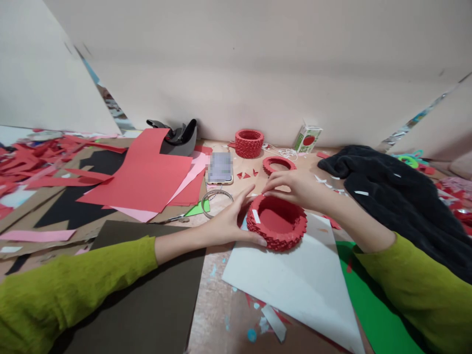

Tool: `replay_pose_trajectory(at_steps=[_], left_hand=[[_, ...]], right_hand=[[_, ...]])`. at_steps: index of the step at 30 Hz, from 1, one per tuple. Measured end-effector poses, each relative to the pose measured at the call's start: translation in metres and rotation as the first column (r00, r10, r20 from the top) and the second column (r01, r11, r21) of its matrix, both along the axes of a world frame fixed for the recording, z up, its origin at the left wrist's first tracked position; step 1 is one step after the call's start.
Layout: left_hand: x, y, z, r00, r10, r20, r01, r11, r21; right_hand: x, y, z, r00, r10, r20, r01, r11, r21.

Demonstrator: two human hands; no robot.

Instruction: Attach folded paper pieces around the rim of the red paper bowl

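A round red bowl of folded paper pieces (276, 241) rests on a white sheet (287, 280), its opening facing up and slightly toward me. My left hand (238, 221) curves around the bowl's left side, thumb on the near wall and fingers behind it. A white strip (255, 216) lies on that side of the wall. At the far left rim, the fingertips of my right hand (291, 187) are pinched together; what they hold, if anything, is too small to make out. Beyond the bowl lie a red folded-paper ring (279, 172) and several small red folded pieces (247, 175).
A taller red paper cylinder (249, 147), a phone (220, 168) and a juice carton (308, 139) stand or lie toward the back. Red sheets (143, 177), scissors (177, 218) and a tape ring (217, 202) are left; dark cloth (398, 196) and green paper (372, 295) are right.
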State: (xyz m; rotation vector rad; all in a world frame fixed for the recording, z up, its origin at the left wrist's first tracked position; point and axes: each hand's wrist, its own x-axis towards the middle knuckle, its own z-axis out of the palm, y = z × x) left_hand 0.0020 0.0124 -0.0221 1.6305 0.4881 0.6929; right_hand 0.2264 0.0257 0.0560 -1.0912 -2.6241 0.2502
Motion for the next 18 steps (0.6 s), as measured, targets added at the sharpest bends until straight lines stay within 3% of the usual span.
replay_pose_trajectory(at_steps=[7,18], left_hand=[[0.0003,0.0003,-0.002,1.0,0.014,-0.003,-0.014,0.999,-0.032],[-0.0004,0.001,-0.0024,1.0,0.01,-0.016,-0.01,1.0,-0.014]], right_hand=[[0.0001,-0.0015,-0.0006,0.982,0.051,0.18,-0.07,0.993,0.096],[0.0008,0.0021,-0.0017,0.991,0.084,0.1,-0.091,0.994,0.058]])
